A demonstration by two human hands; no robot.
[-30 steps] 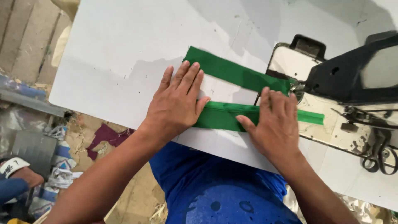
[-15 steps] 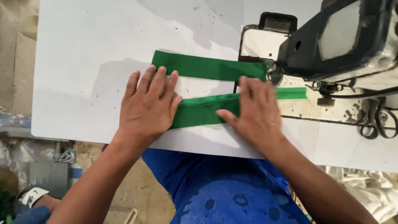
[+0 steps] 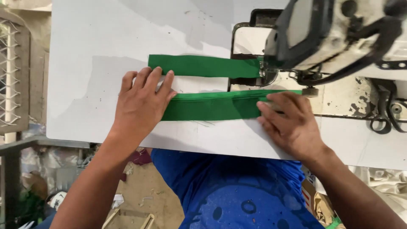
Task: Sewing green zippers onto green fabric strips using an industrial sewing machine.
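Note:
A folded green fabric strip (image 3: 212, 106) lies across the white sewing table (image 3: 93, 51). My left hand (image 3: 142, 101) presses flat on its left end, fingers spread. My right hand (image 3: 288, 123) rests flat on the strip's right end, close to the needle area. A second green strip (image 3: 203, 65) runs parallel farther back and goes under the sewing machine head (image 3: 335, 34).
The machine's metal bed (image 3: 339, 97) is worn and stained, with dark levers (image 3: 383, 114) at the right. My blue shirt (image 3: 237, 191) fills the space below the table edge. A wire rack (image 3: 12, 76) and floor clutter sit at the left.
My hands have drawn apart along the near strip: the left stays at its left end, the right has slid toward the machine. The view has shifted so the machine sits higher.

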